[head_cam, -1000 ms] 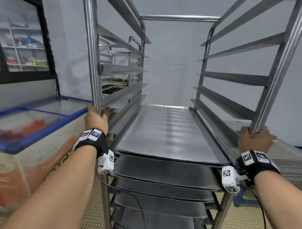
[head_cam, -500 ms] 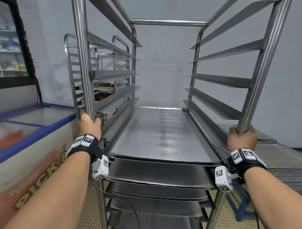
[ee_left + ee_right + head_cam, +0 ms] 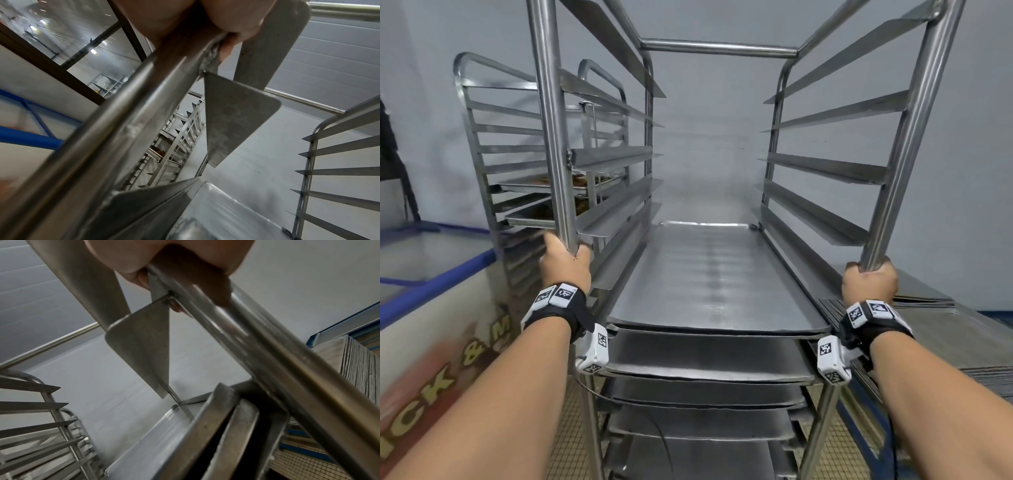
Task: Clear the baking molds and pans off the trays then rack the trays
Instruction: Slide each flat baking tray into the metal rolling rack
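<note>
A tall steel tray rack stands right in front of me. Several flat metal trays lie stacked on its lower rails; the upper rails hold nothing. My left hand grips the rack's near left upright post, seen close in the left wrist view as left hand curled round the post. My right hand grips the near right upright post; the right wrist view shows the right hand wrapped round that post.
A second rack with trays of browned food stands behind on the left. A chest freezer with a blue rim lies at the left. A stack of flat trays sits low at the right. A grey wall closes the far side.
Both hands keep their grip on the posts. The rack and the view have shifted right, so the freezer has slid out to the left and the second rack has come into sight.
</note>
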Demonstrator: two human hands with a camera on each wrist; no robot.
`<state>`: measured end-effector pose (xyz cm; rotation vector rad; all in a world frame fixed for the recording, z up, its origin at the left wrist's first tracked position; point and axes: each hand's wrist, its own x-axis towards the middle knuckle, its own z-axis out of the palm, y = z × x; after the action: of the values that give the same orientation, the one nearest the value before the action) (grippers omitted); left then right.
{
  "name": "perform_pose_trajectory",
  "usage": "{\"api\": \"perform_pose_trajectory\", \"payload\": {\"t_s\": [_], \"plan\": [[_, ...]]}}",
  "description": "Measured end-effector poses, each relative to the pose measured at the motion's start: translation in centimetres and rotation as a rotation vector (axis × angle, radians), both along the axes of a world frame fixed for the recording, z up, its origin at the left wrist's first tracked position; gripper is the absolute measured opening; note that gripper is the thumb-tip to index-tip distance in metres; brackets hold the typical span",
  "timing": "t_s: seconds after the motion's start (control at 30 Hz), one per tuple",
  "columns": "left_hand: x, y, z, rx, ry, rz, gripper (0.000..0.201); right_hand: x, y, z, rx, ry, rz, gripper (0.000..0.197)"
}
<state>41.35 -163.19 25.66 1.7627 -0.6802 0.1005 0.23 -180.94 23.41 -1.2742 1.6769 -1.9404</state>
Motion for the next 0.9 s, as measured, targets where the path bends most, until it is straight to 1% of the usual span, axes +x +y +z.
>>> {"api": "perform_pose_trajectory", "payload": {"t_s": [0.1,0.2,0.27,0.33,0.43,0.5,0.7,0.83,0.9], "plan": [[0.1,-3.2,0.2,-0.013,-0.006,0.006,0.037,0.5,-3.2,0.0,-0.003,0.005,-0.011,0.006],[1.0,-6.4,0.1,-0.025,-0.003,-0.018,0.049,1.2,-6.4,0.0,0.006,0.023,-0.015,0.006],[1.5,-8.6,0.0,-0.026,-0.005,-0.023,0.055,1.6,-8.7,-0.2,0.021,0.024,-0.019,0.01],[1.9,-10.8,-0.1,-0.046,-0.019,-0.019,0.051,1.8,-11.0,-0.3,0.021,0.027,-0.025,0.012],[2.2,-14.1,-0.1,-0.076,-0.036,-0.024,0.034,2.2,-14.4,-0.3,-0.014,0.043,-0.03,0.01],[2.4,-16.1,-0.1,-0.082,-0.038,-0.029,0.029,2.5,-16.6,-0.3,-0.036,0.044,-0.03,0.01],[3.2,-22.9,-0.2,-0.094,-0.05,-0.016,0.025,3.4,-23.4,-0.4,-0.032,0.037,0.012,0.008],[4.0,-27.8,-0.2,-0.093,-0.04,-0.007,0.031,3.8,-27.9,-0.3,-0.041,0.039,0.012,0.008],[4.1,-30.1,-0.2,-0.095,-0.033,0.006,0.03,3.9,-30.1,-0.3,-0.051,0.045,0.019,0.009]]}}
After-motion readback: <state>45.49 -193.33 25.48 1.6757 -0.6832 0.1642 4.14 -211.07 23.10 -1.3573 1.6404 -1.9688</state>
